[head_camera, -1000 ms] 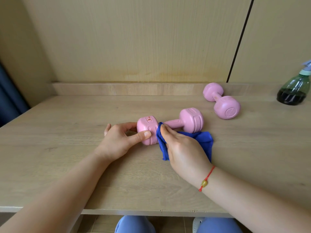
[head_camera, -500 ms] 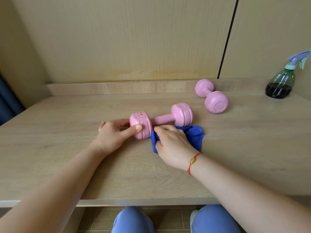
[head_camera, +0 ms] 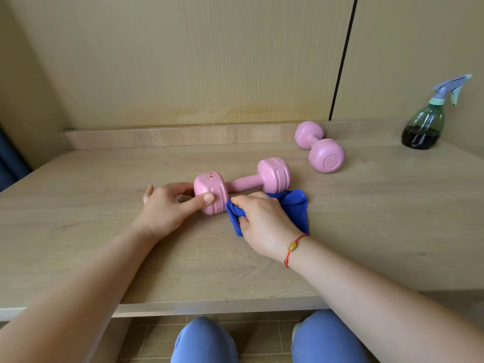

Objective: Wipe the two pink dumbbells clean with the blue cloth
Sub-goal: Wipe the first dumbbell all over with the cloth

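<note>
Wooden desk (head_camera: 104, 244): two dumbbells, one cloth, one spray bottle (head_camera: 425, 124).
Left hand (head_camera: 167, 208) grips near dumbbell (head_camera: 241, 186); right hand (head_camera: 264, 226) pinches cloth (head_camera: 296, 205) beside it; far dumbbell (head_camera: 319, 150) apart.

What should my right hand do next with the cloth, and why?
Probably slide the blue cloth up onto the handle and rub along it toward the far head. The right hand grips the cloth bunched beside the near head of the near dumbbell. The left hand steadies that head, and the handle lies uncovered.
</note>
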